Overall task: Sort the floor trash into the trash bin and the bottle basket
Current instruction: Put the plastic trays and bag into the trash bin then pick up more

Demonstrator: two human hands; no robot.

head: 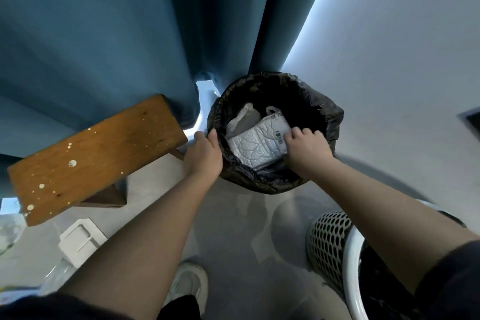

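Head view, looking down. The left hand (205, 153) grips the left rim of the trash bin (330, 112): its thumb lies over the black liner and points inward, while its fingers (198, 136) curl round the outside of the rim. The right hand (304, 145) reaches in from the near side, knuckles up, its fingers (298, 134) bent tightly over the right edge of a white padded mailer (254, 143) bearing barcode labels (the thumb is hidden beneath the hand, so the underside of the grasp cannot be seen). The mailer lies tilted inside the bin, over a pale plastic bag (242, 117); the bin's depths are dark and unreadable.

The white perforated bottle basket (327, 241) stands on the floor at near right, largely covered by the right forearm and cut off by the frame edge; its contents cannot be told. A paint-spattered wooden stool (96, 156) stands left of the bin, a white plastic tray (81, 239) lies on the floor beneath it, and blurred clear plastic (10, 231) shows at the left edge.
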